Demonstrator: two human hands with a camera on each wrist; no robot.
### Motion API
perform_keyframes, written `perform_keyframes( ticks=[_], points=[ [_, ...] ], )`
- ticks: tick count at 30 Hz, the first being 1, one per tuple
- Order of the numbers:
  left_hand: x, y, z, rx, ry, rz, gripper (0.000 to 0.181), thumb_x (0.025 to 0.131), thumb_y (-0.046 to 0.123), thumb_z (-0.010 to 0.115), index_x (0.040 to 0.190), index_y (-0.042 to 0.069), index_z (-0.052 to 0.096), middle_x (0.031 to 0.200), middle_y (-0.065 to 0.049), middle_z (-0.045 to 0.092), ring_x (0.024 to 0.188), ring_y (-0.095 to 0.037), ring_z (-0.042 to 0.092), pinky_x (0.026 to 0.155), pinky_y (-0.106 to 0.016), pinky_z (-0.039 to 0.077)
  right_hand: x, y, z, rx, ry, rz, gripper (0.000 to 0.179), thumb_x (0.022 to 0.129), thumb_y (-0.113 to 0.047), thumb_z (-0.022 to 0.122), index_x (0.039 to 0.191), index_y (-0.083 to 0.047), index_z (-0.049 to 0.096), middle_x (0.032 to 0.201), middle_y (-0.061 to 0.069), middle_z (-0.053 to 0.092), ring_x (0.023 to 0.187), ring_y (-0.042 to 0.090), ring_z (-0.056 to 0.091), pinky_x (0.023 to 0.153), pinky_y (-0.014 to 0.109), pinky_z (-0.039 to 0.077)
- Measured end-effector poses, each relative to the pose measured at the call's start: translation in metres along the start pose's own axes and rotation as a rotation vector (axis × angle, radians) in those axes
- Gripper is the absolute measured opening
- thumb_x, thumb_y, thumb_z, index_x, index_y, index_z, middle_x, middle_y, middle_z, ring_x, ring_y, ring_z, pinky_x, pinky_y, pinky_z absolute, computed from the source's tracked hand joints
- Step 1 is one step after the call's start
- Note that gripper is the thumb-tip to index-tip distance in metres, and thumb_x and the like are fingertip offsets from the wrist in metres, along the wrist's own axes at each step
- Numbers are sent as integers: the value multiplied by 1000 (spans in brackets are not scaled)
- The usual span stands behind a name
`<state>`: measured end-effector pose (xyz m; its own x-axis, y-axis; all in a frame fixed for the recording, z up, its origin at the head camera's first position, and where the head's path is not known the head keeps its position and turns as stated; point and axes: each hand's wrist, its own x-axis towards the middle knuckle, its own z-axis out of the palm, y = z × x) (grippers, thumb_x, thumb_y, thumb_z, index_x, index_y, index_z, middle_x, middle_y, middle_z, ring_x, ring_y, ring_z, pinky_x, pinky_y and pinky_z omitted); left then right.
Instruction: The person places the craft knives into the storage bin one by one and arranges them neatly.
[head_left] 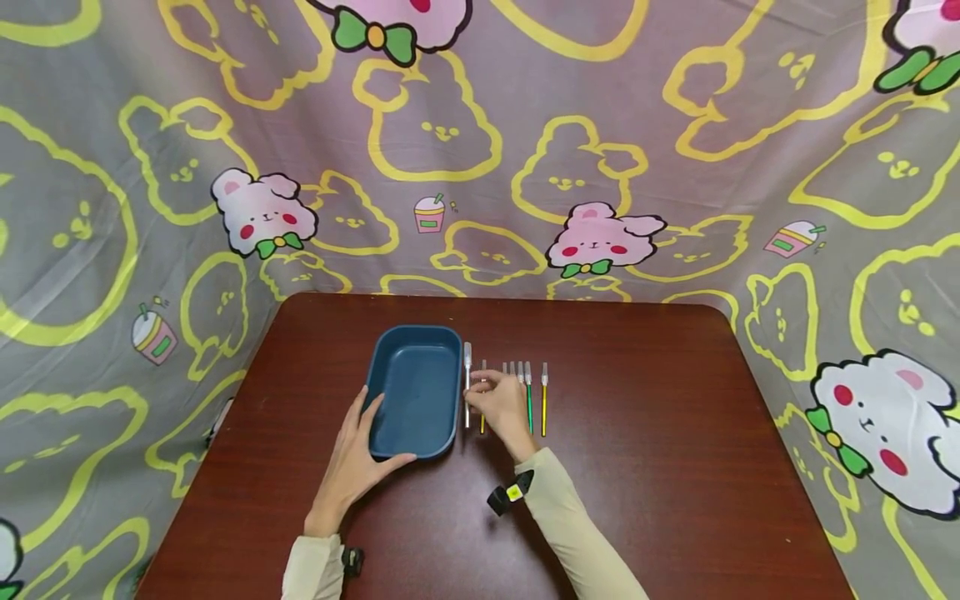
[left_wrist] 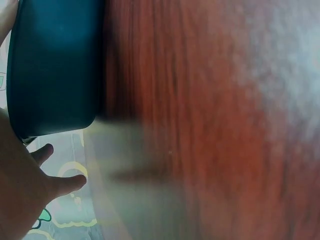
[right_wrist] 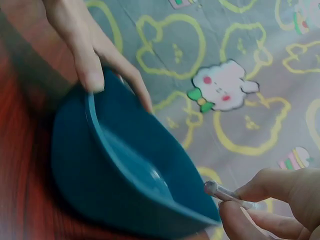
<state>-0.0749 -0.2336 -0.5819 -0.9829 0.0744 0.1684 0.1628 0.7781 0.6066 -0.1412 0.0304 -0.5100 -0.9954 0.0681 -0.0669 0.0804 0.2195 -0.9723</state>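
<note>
My left hand (head_left: 351,462) lies at the near left corner of a deep blue plastic tub (head_left: 416,392). Its thumb touches the near rim and its spread fingers reach along the left rim. In the right wrist view, my right hand (right_wrist: 280,200) pinches a slim silver-white pen-like stick (right_wrist: 220,192) between thumb and finger. The head view shows that stick (head_left: 467,367), with a clear top, upright in the picture beside the tub's right wall. Several similar slim sticks are next to it, among them a green one (head_left: 530,408) and a yellow one (head_left: 544,408). My right hand partly hides the row.
The dark red-brown wooden table (head_left: 660,467) carries everything. A grey curtain (head_left: 480,150) with yellow cartoon outlines hangs behind and along both sides. Each wrist wears a small black camera; the right one (head_left: 512,493) has a yellow mark.
</note>
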Motion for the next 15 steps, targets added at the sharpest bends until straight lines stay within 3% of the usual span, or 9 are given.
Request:
perform_keyframes(
  ticks=[3, 10, 15],
  points=[
    [0, 2, 1, -2, -11, -4, 115, 76, 60, 91, 166, 17, 34, 175, -16, 14, 153, -50, 26, 111, -76, 33, 1, -3, 17, 21, -30, 2, 28, 77, 8, 73, 104, 7, 78, 75, 13, 76, 54, 11, 69, 55, 28, 61],
    [2, 2, 1, -7, -5, 11, 114, 76, 57, 91, 165, 15, 34, 175, -17, 14, 154, -50, 26, 112, -75, 32, 2, -2, 56, -55, -87, -24, 28, 77, 10, 77, 104, 6, 78, 73, 11, 76, 54, 16, 72, 52, 26, 59],
    [3, 1, 0, -6, -8, 13, 118, 76, 56, 92, 166, 11, 31, 175, -18, 15, 154, -49, 25, 113, -74, 31, 3, 1, 84, -63, -137, 47, 25, 80, 10, 81, 103, 4, 77, 70, 7, 75, 53, 16, 72, 55, 31, 62]
  ],
)
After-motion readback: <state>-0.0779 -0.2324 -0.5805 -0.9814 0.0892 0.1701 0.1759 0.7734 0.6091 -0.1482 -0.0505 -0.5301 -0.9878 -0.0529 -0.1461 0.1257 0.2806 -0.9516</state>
